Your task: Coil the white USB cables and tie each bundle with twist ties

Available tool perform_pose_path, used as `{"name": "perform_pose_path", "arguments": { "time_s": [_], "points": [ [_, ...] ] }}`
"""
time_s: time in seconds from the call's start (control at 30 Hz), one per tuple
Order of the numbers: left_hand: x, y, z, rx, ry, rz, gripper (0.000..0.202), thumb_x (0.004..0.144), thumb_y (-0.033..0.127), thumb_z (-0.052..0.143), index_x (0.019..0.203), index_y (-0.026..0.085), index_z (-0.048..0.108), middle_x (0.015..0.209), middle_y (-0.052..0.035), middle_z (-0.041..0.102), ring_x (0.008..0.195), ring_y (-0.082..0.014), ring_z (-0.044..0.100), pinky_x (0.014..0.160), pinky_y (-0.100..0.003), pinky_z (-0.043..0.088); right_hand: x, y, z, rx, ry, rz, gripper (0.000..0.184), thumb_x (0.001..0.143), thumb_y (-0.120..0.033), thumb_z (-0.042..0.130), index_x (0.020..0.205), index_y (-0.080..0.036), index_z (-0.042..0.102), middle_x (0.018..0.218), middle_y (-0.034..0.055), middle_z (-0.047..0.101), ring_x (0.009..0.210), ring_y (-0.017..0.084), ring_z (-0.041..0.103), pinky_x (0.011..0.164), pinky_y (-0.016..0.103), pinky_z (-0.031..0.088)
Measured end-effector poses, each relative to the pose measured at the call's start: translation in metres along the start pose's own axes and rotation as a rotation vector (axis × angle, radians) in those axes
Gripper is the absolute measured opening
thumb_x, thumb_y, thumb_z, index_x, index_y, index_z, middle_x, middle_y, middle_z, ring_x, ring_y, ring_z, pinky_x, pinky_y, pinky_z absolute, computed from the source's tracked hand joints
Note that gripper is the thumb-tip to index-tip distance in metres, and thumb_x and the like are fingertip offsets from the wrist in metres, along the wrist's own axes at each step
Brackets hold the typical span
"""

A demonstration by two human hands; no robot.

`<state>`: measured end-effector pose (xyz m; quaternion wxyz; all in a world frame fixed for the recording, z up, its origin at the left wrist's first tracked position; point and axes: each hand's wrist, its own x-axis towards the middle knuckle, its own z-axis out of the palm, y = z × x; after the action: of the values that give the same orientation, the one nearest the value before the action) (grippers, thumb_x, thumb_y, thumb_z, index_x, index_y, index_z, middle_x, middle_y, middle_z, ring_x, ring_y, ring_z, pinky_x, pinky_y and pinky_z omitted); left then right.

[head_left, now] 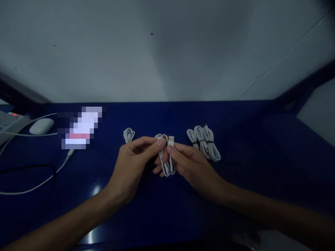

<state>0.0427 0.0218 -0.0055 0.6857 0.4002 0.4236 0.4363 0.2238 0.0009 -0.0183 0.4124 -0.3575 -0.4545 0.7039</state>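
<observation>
Forearms (78, 216), bare, in from the two lower corners over a glossy dark-blue tabletop (162, 216), with patches of glare beside the left one. Farther in, left hand (128, 167) and right hand (195, 164), close together at the centre, both clamped on one coiled white cable (166, 169). Directly between the two hands, with loops hanging toward the near side and both ends upward: one connector (159, 135) at the left thumb, a USB plug (171, 139) pinched by the right. More fingertips behind the loops; impossible to tell how far above the tabletop. Just beyond the right hand, three similar coils (201, 137) side by side with dark ties, partly hidden by that hand. Past the left hand, a single smaller coil (129, 134), its lower end covered. Well off to the left, a bright pixelated slab (82, 127) with a white lead (62, 165) at its near end, then a rounded white object (42, 126) and a pale block with a red light (15, 120). At the back, a grey wall (104, 52) with a soft shadow.
</observation>
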Motion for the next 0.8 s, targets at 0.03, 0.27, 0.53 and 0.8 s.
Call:
{"name": "perform_pose_path", "arguments": {
  "time_s": [0.03, 0.27, 0.53, 0.8],
  "points": [
    [0.001, -0.001, 0.000, 0.005, -0.023, -0.001, 0.022, 0.102, 0.038, 0.088, 0.098, 0.016, 0.087, 0.075, -0.0018, 0.074, 0.057, -0.0145, 0.067, 0.059, -0.030, 0.064, -0.001, 0.001, -0.001, -0.005, 0.014, 0.005, 0.041, 0.121, -0.048, 0.057, 0.100, -0.019, 0.077, 0.103, 0.0059, 0.079, 0.094, 0.020, 0.081, 0.088, 0.037, 0.065],
    [0.001, -0.006, -0.004, 0.019, -0.095, -0.018, 0.019, 0.106, 0.033, 0.083, 0.094, 0.019, 0.083, 0.072, 0.0008, 0.070, 0.056, -0.0156, 0.072, 0.056, -0.027, 0.061, -0.006, 0.000, 0.000, -0.024, 0.046, 0.025, 0.040, 0.122, -0.050, 0.055, 0.102, -0.020, 0.074, 0.103, 0.0030, 0.077, 0.088, 0.015, 0.080, 0.087, 0.032, 0.064],
    [0.002, -0.009, -0.006, -0.002, -0.044, -0.118, 0.025, 0.106, 0.037, 0.084, 0.086, 0.022, 0.085, 0.081, 0.0006, 0.073, 0.064, -0.0129, 0.074, 0.060, -0.022, 0.064, -0.002, 0.001, -0.002, 0.003, 0.055, 0.000, 0.042, 0.121, -0.051, 0.055, 0.094, -0.020, 0.069, 0.098, 0.0061, 0.071, 0.082, 0.018, 0.072, 0.075, 0.032, 0.062],
    [0.002, 0.002, -0.003, 0.034, -0.031, -0.126, 0.025, 0.105, 0.037, 0.085, 0.085, 0.021, 0.084, 0.091, -0.0040, 0.080, 0.071, -0.0146, 0.074, 0.068, -0.024, 0.066, 0.001, -0.008, -0.003, 0.021, 0.036, 0.025, 0.042, 0.122, -0.050, 0.050, 0.096, -0.022, 0.068, 0.100, 0.0074, 0.068, 0.092, 0.021, 0.069, 0.084, 0.036, 0.062]
  ]
}}
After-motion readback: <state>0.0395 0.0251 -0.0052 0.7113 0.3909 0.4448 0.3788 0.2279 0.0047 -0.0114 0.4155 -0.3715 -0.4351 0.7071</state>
